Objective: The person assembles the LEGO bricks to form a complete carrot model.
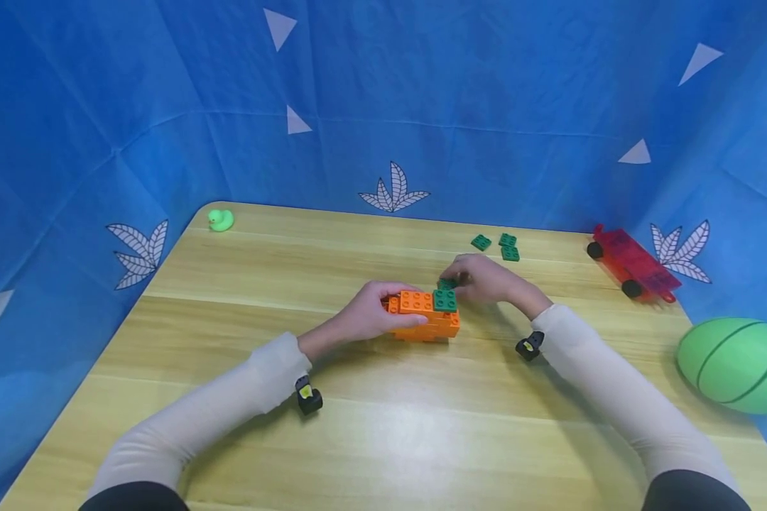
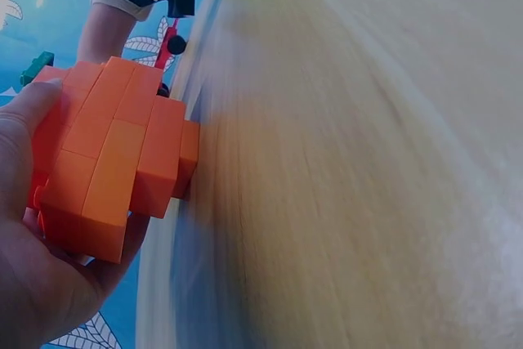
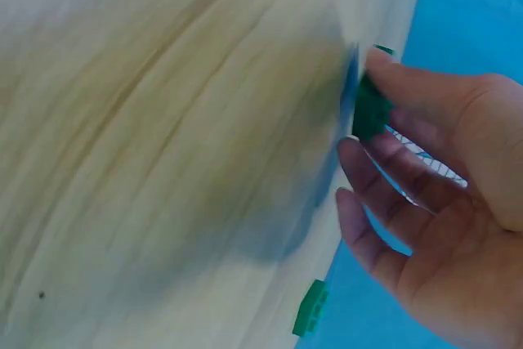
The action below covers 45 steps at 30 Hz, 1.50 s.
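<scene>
My left hand (image 1: 373, 312) grips a stepped block of joined orange toy bricks (image 1: 415, 301), thumb along the near side and fingers behind it. In the left wrist view the orange bricks (image 2: 106, 136) show smooth stacked sides against my palm. A green brick (image 1: 444, 301) with studs sits on the right end of the block's top. Just behind that end, my right hand (image 1: 486, 278) pinches another green brick (image 1: 447, 284). The right wrist view shows this green brick (image 3: 373, 109) between thumb and fingertips, close to the table surface.
Three loose green bricks (image 1: 510, 253) lie behind my right hand. A red toy car base with black wheels (image 1: 635, 262) is at the back right, a green ball (image 1: 738, 365) at the right edge. A small green duck (image 1: 220, 220) stands at the table's far left corner.
</scene>
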Tool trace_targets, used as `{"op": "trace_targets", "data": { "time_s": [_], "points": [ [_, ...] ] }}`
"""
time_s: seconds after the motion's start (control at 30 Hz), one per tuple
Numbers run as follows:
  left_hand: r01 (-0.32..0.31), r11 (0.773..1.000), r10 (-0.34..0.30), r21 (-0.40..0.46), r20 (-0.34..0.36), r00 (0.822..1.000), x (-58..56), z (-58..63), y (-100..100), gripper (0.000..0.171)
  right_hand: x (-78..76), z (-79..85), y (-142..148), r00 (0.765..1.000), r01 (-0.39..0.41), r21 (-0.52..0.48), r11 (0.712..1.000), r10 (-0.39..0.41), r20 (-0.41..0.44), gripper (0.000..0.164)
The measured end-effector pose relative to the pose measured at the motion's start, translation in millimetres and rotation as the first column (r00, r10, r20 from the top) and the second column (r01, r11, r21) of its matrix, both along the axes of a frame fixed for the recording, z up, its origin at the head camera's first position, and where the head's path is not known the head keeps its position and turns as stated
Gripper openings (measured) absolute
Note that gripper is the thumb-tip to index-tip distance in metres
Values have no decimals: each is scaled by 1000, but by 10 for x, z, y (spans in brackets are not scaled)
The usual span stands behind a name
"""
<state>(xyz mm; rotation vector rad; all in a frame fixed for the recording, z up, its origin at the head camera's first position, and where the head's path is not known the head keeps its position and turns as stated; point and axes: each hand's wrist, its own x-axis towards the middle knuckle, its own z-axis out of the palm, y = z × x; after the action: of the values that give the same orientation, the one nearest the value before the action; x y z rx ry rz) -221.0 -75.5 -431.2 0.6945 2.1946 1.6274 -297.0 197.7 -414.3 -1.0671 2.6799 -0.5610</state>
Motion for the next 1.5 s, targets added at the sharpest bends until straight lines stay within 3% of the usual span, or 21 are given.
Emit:
{"op": "trace_targets", "data": {
  "time_s": [0.13, 0.3, 0.4, 0.53, 0.7, 0.83, 1.5],
  "points": [
    [-1, 1000, 1, -2, 1, 1000, -6, -2, -5, 49, 23, 177, -68, 1000, 26, -67, 997, -26, 0, 37],
    [11, 1000, -11, 10, -3, 1000, -11, -9, -7, 47, 167, 538, -257, 999, 47, -164, 985, -47, 7, 39],
    [27, 999, -27, 33, -8, 1000, -12, -16, -3, 41, 323, 744, -412, 1000, 7, -192, 981, -4, 16, 36],
    [48, 995, -46, 88, -26, 999, -10, -28, 6, 28, 520, 890, -605, 995, -95, -181, 979, 92, -25, 33],
    [58, 990, -51, 126, -58, 997, -17, -85, 8, 8, 673, 878, -774, 984, -170, -148, 974, 162, -69, 25],
    [59, 991, -53, 123, -52, 997, -27, -129, 8, 10, 717, 836, -832, 984, -169, -134, 976, 161, -70, 24],
    [64, 984, -53, 164, -69, 996, -32, -137, 16, 5, 665, 774, -801, 989, -148, -134, 980, 145, -35, 22]
  ]
}}
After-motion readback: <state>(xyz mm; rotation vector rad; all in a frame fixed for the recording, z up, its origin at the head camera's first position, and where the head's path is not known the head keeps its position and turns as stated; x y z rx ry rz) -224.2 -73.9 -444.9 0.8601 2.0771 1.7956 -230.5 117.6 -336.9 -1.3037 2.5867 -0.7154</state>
